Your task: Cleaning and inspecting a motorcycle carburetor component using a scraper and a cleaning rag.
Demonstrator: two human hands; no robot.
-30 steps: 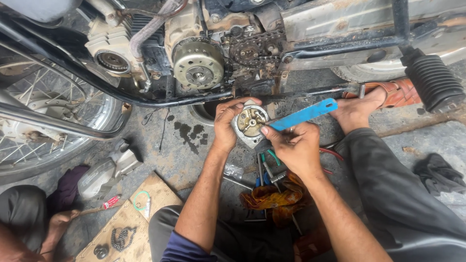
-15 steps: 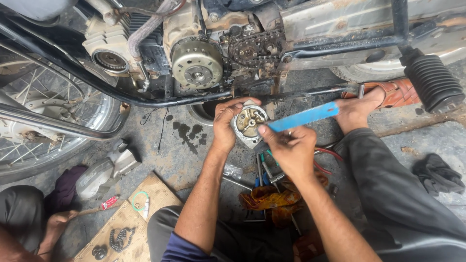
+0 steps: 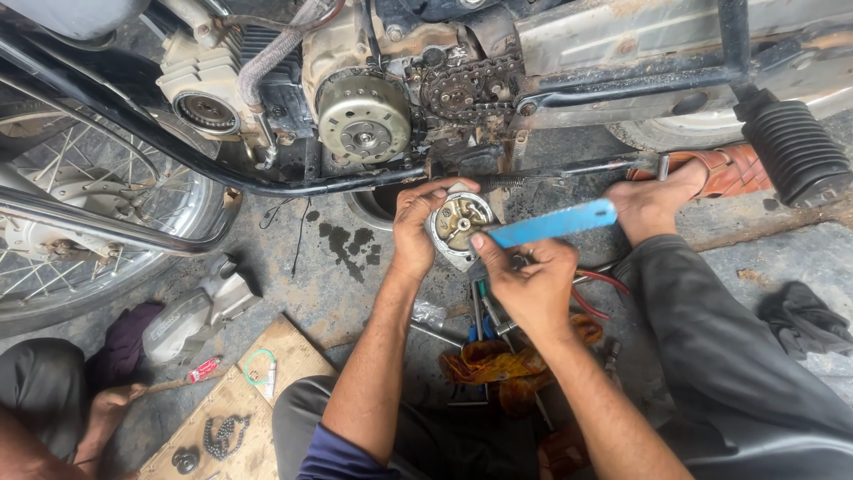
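Floor: stained grey concrete floor (image 3: 293, 267) runs under you, with a dark oil patch (image 3: 346, 244) at about 10 o'clock from your hands.
Far left: a spoked wheel (image 3: 80, 222) fills the 9 o'clock edge; another person's foot (image 3: 111, 409) rests at 8 o'clock, beside a grey engine cover (image 3: 191, 311).
Low left: a wooden board (image 3: 249, 391) at 7 o'clock carries a short chain (image 3: 222, 436) and a small tube (image 3: 267, 373).
Above: the motorcycle engine (image 3: 364, 116), with its round flywheel and bare sprocket chain, sits at 12 o'clock.
Left hand: your left hand (image 3: 418, 227) is wrapped around the round metal part (image 3: 458, 222), fingers curled over its top rim, holding it up just below the frame.
Thing: that round part sits dead centre, its open brassy face turned towards you.
Right hand: your right hand (image 3: 529, 280) grips a blue flat tool (image 3: 551, 222), whose near end touches the part's face and whose far end points to 2 o'clock.
Below hands: loose tools (image 3: 484, 316) and an orange rag (image 3: 498, 364) lie at 6 o'clock.
Right: your sandalled foot (image 3: 711, 173) is at 2 o'clock by a ribbed footpeg (image 3: 795, 147); a dark cloth (image 3: 804, 320) lies at 4 o'clock.
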